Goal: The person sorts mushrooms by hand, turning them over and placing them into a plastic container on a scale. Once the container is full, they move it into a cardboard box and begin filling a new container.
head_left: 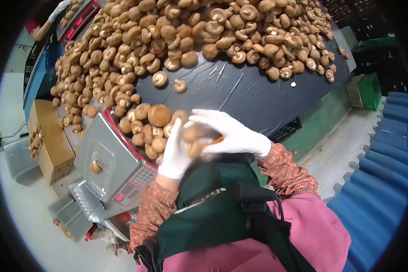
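My left hand (176, 152), in a white glove, is closed around brown mushrooms (191, 135), which look blurred. Opposite it, my right hand (235, 133), also gloved, curves over the same mushrooms, with a small orange object (218, 140) at its fingers; what that object is I cannot make out. Just left of my hands lies a smaller group of mushrooms (146, 130) beside the scale (108, 156). A single mushroom (95, 167) rests on the scale's plate.
A large mushroom heap (177, 34) covers the far part of the dark table (249, 93). At the left stands a cardboard box (50, 140). A green basket (371, 92) is at the right. Another person's gloved hand (59, 10) shows at the upper left, near a second scale (79, 21).
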`<state>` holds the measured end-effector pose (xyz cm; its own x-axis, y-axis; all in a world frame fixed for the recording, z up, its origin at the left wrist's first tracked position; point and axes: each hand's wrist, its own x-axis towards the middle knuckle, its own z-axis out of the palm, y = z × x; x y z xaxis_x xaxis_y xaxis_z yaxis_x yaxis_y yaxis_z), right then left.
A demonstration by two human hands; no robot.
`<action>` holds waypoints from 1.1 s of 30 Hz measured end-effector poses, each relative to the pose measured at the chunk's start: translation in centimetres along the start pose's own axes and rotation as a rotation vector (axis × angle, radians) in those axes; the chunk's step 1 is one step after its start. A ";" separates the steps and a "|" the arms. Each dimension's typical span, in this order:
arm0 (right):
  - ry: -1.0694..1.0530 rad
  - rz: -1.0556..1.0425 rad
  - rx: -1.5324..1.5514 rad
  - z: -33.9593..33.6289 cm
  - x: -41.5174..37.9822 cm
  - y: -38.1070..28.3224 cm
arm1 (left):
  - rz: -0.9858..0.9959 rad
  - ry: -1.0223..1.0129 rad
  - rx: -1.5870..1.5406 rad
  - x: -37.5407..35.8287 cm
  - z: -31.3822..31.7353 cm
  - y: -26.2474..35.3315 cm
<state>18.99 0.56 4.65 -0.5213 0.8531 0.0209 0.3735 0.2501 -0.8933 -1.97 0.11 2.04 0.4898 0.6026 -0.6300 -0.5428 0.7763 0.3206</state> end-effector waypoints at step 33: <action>0.522 0.137 0.258 -4.0 -6.2 8.8 | -0.325 -0.169 -0.031 8.6 1.9 -3.6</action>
<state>28.59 -0.74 -1.53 -0.0111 0.9983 0.0570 0.1781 0.0581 -0.9823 5.51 2.81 -3.17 0.7443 0.3496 -0.5691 -0.3594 0.9278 0.0999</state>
